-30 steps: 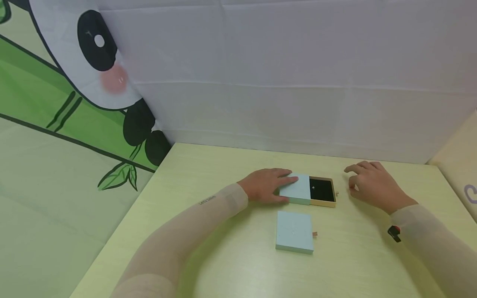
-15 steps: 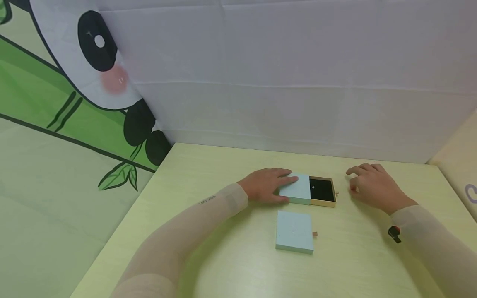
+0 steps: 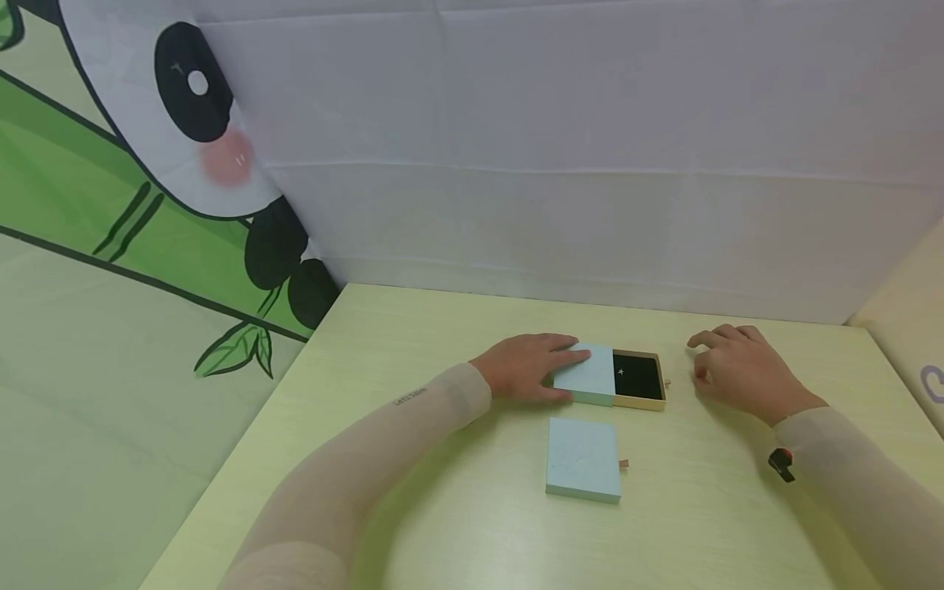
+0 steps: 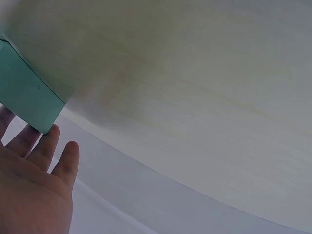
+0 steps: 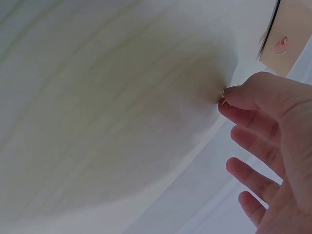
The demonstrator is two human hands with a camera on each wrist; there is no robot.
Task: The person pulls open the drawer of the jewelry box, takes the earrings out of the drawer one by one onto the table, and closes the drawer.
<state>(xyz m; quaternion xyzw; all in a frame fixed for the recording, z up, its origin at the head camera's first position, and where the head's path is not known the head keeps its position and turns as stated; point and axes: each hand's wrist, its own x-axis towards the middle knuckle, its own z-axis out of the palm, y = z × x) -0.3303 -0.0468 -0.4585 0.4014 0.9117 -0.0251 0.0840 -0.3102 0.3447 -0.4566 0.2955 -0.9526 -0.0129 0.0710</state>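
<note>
In the head view, my left hand [image 3: 522,369] holds the left end of a light blue drawer box [image 3: 586,373], thumb at the near side and fingers over the top and far side. The left wrist view shows the box's end [image 4: 29,85] against the fingers; the thumb is hidden there. The box's tray [image 3: 640,403] is slid partly out to the right. On its black lining sits a tiny silvery star-shaped piece [image 3: 620,372]. Right of the box, my right hand [image 3: 748,373] pinches a tiny shiny piece [image 5: 223,97] between thumb and index finger, its kind too small to tell.
A second light blue drawer box [image 3: 583,459], shut, with a pink pull tab [image 3: 624,464], lies nearer on the pale wooden table [image 3: 457,500]. A white cloth [image 3: 516,164] hangs behind the table, and a printed panda cloth [image 3: 147,188] hangs at the left.
My right hand has shifted slightly right and towards me. My left hand and both boxes have kept their places.
</note>
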